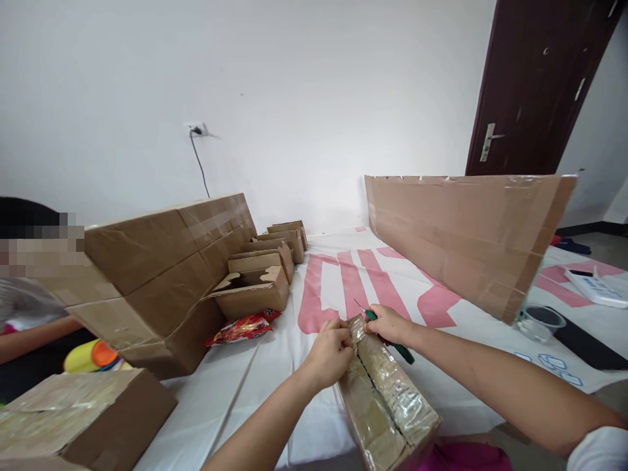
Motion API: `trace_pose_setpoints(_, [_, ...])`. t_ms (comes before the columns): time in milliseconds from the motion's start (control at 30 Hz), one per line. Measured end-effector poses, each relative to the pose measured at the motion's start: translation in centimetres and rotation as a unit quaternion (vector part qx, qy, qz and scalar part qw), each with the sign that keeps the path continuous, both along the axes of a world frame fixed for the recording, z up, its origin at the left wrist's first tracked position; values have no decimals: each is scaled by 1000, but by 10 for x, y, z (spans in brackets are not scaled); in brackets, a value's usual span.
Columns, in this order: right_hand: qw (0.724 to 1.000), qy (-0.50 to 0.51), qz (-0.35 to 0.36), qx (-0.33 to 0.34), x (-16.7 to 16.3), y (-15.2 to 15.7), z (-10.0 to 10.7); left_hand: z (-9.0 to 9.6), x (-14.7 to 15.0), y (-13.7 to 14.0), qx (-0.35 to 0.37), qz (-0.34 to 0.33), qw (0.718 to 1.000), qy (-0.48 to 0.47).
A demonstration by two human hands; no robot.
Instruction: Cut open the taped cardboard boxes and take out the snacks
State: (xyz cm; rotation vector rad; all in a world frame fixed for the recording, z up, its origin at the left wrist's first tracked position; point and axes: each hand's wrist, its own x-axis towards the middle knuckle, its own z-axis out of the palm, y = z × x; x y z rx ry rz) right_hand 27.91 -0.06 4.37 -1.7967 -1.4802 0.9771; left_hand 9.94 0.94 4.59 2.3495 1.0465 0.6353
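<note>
Right hand [386,323]: fingers closed around a green-handled tool [405,354], its thin tip pointing away from the box toward the upper left. Left hand [328,353]: fingers curled at the far left corner of the taped cardboard box [366,405]; whether they pinch anything cannot be told. The box lies at the near table edge, a dark seam running along its top. Left: red packet [244,328] beside open cartons [255,297].

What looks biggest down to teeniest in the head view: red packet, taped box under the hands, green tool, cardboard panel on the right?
1. Cardboard panel
2. Taped box
3. Red packet
4. Green tool, partly covered by right hand
</note>
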Motion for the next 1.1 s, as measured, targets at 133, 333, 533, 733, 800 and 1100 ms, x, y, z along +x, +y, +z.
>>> trace_pose_setpoints(133, [1000, -15, -8, 18, 3, 0, -1, 8, -7, -5, -42, -66, 997, -13])
trace_pose_setpoints(333, [998, -15, 2, 63, 10, -6, 3, 1, -21, -7, -121, -71, 972, -186])
trace_pose_setpoints(533, [984, 82, 65, 143, 15, -45, 33, -1, -28, -22, -60, -14, 965, -255])
trace_pose_setpoints(733, [961, 73, 158, 214, -4, -91, 54, 14, -16, -53, 18, -60, 978, -199])
trace_pose_setpoints(800, [962, 33, 99, 252, 8, -100, 53, 12, -21, -55, 6, -67, 974, -215])
trace_pose_setpoints(1100, [909, -367, -76, 184, 173, -165, -20, -41, -76, 8, -22, 157, 947, -281])
